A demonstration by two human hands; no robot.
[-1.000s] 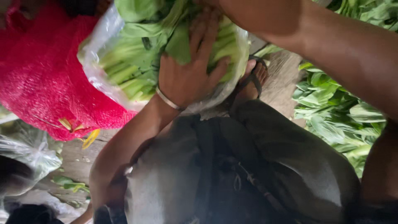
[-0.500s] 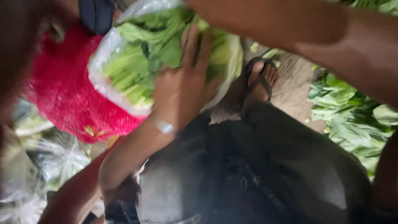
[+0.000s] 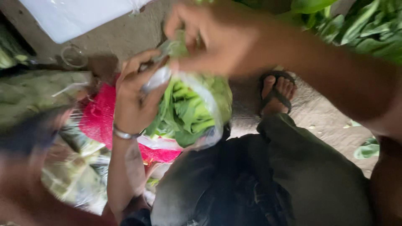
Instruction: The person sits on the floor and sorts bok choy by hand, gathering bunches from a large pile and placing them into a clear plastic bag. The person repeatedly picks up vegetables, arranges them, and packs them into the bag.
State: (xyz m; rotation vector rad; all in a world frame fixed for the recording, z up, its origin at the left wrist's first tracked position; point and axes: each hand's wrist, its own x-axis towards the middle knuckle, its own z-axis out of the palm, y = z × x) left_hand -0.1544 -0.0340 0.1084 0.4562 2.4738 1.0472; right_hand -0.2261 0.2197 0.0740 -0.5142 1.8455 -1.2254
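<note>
Nearest, dark grey trousers fill the lower right, the person's knees drawn up. To their left lie crumpled clear bags of greens, blurred. Just beyond the knees a clear plastic bag of leafy greens is held up above the floor, its stalks and leaves packed tight inside, its lower end almost touching the trousers. Behind and below it lies a red mesh sack, partly hidden by the bag.

The left hand (a thin metal bangle on its wrist) is closed around the gathered plastic at the bag's upper left edge. The right hand comes in from the right, fingers pinched on the plastic at the bag's mouth, close to the left hand.

Farther right, a foot in a dark sandal rests on the bare concrete floor. Beyond, loose green leaves pile at far right, and a white sheet lies at far left.
</note>
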